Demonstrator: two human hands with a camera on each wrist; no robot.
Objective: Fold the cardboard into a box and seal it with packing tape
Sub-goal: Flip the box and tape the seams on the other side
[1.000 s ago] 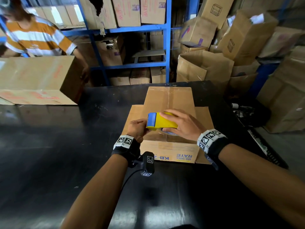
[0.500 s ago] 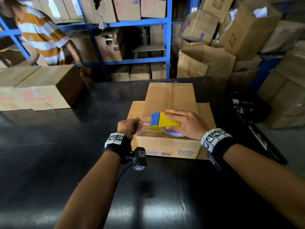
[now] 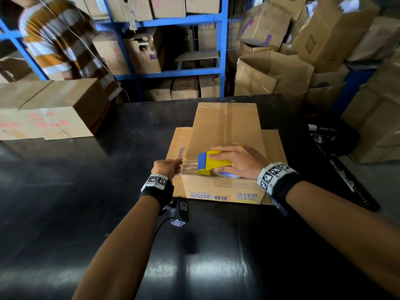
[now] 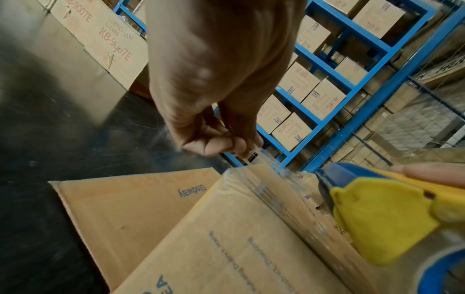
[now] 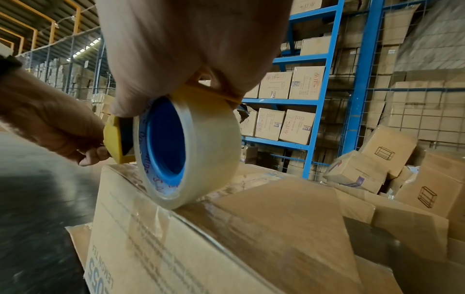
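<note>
1. Pinching the free end of the clear tape (image 3: 190, 165) between thumb and curled fingers, the left hand (image 3: 167, 168) holds it just off the near left corner of the box (image 3: 225, 131); to do this step well, I judge the strip should stay taut and square to the edge before it is pressed down, or it will wrinkle.
2. Gripping the yellow tape dispenser (image 3: 214, 162), the right hand (image 3: 240, 160) has its fingers wrapped over the top and thumb beside the roll (image 5: 186, 151), which rests on the box's top near the front edge. Keeping the roll pressed to the cardboard while the left hand pulls should, I think, give a clean run (the blue cutter edge faces the left hand).
3. Sitting on the black table (image 3: 65, 213) in front of the person, the box is brown, closed on top, with a glossy band of tape already running down its centre seam and blue print on its near face. Flat cardboard flaps stick out beneath it on both sides.
4. Farther off, a larger carton (image 3: 49, 111) lies at the table's left, and blue shelving (image 3: 223, 50) holds more cartons.
</note>
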